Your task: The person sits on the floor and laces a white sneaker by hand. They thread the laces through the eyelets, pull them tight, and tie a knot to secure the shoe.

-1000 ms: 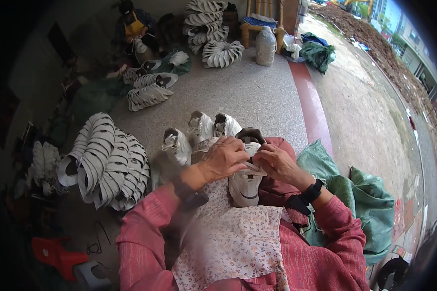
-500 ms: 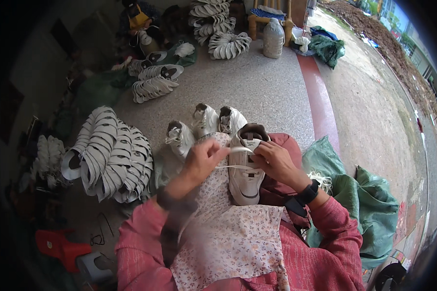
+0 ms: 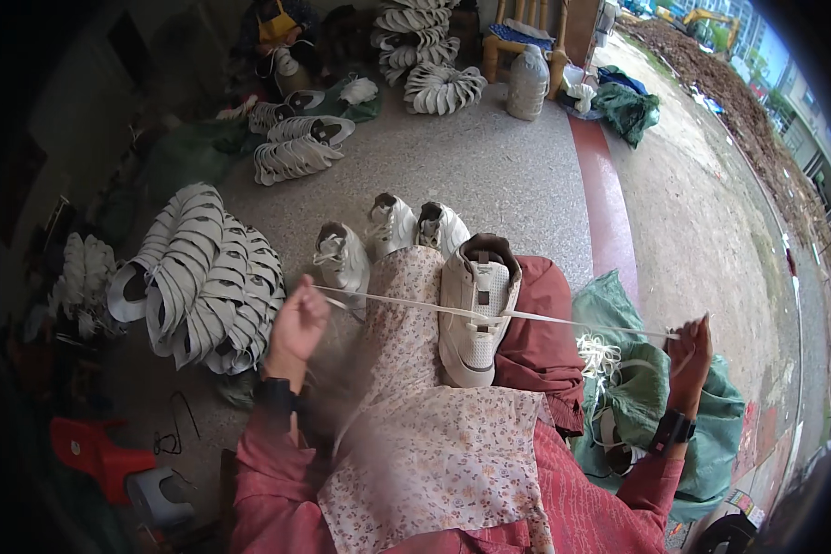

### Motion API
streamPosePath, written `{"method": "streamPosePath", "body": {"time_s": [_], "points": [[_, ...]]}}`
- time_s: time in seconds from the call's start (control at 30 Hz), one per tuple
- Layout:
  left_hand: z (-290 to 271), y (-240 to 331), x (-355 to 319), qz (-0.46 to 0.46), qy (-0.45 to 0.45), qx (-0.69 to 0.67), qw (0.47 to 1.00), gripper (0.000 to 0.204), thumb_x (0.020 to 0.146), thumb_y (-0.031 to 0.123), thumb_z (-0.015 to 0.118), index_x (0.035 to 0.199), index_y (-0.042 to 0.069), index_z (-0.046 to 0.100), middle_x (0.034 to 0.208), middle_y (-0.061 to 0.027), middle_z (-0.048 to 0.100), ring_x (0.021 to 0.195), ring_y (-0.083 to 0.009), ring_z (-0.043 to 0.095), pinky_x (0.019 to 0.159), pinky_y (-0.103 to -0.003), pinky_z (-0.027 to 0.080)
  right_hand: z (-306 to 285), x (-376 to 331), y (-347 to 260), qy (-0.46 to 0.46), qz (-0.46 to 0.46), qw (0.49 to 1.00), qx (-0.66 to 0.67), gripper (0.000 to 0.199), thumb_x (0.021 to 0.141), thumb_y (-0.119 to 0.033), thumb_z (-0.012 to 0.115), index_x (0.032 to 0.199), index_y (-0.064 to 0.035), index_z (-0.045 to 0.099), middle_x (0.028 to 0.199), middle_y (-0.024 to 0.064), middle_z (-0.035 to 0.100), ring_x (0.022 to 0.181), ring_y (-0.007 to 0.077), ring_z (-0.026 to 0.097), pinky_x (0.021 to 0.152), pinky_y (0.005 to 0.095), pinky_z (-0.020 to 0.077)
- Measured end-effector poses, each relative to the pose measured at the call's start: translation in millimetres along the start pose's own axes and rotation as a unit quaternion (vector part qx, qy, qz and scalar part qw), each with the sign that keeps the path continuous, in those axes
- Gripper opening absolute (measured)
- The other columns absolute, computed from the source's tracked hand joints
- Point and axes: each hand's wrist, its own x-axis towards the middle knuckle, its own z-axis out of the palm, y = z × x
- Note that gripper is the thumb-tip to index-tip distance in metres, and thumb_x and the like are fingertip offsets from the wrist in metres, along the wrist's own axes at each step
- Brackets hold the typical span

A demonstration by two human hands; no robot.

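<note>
A white sneaker (image 3: 471,346) with a brown lining rests on my lap, its heel collar pointing away from me. Threaded through it is a white shoelace (image 3: 572,322), pulled taut to both sides. My left hand (image 3: 300,319) pinches one end, left of my knee. Far out to the right, above a green sack, my right hand (image 3: 690,355) is closed on the other end. Beneath the shoe lie a floral apron (image 3: 434,434) and a dark red trouser leg (image 3: 543,323).
Beyond my knees stand white laced sneakers (image 3: 343,258). Stacked shoe uppers (image 3: 198,277) fill the left. A green sack (image 3: 628,388) with loose white laces (image 3: 598,355) lies right. Red plastic stool (image 3: 102,457) at lower left; plastic jug (image 3: 527,83) and another person (image 3: 277,37) farther back.
Both hands have moved from close over the sneaker outward to opposite sides. The shoelace, looped and slack before, is now stretched tight across the shoe.
</note>
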Motion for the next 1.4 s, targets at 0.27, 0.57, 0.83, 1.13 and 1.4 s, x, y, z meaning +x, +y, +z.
{"method": "streamPosePath", "body": {"time_s": [0.27,0.57,0.83,1.13,1.4], "points": [[-26,97,-37,0.251,0.284,0.137,0.915,0.025,0.104,0.014,0.052,0.126,0.003,0.058,0.084,-0.0001,0.054,0.071,-0.0113,0.050,0.068,-0.027,0.047,-118,21,56,-0.041,-0.377,0.569,-0.730,0.026,0.090,-0.029,0.069,0.094,-0.0037,0.065,0.083,0.0125,0.067,0.077,0.0298,0.069,0.071,0.0434,0.0521],[-87,191,-63,0.194,0.043,0.106,0.974,0.028,0.106,0.015,0.048,0.128,-0.001,0.055,0.083,-0.0014,0.054,0.063,-0.0101,0.045,0.054,-0.025,0.040,147,-85,70,-0.481,0.085,0.816,-0.310,0.024,0.102,-0.018,0.060,0.113,0.0032,0.065,0.079,0.0030,0.066,0.060,0.0094,0.063,0.052,0.0231,0.0500],[-9,170,-57,0.332,0.134,0.309,0.881,0.025,0.104,0.028,0.056,0.114,0.006,0.061,0.062,0.0075,0.037,0.046,-0.0033,0.029,0.039,-0.022,0.020,180,-115,106,-0.532,0.154,0.768,-0.321,0.031,0.102,-0.018,0.059,0.124,0.0038,0.059,0.077,0.0022,0.064,0.055,0.0073,0.060,0.045,0.0208,0.0463],[66,-62,4,0.176,-0.132,0.733,0.644,0.022,0.098,0.021,0.065,0.107,0.003,0.074,0.094,-0.0011,0.075,0.085,-0.0080,0.066,0.077,-0.024,0.053,189,-126,105,-0.518,0.134,0.782,-0.321,0.028,0.101,-0.017,0.061,0.120,0.0041,0.062,0.076,0.0024,0.066,0.057,0.0060,0.059,0.048,0.0213,0.0461],[73,-128,34,0.273,-0.334,0.785,0.445,0.006,0.086,0.012,0.067,0.082,0.008,0.066,0.076,-0.0059,0.054,0.078,-0.0263,0.058,0.083,-0.038,0.043,186,-125,113,-0.524,0.121,0.778,-0.326,0.027,0.100,-0.016,0.062,0.119,0.0037,0.064,0.078,0.0018,0.066,0.062,0.0056,0.060,0.052,0.0210,0.0469]]}}
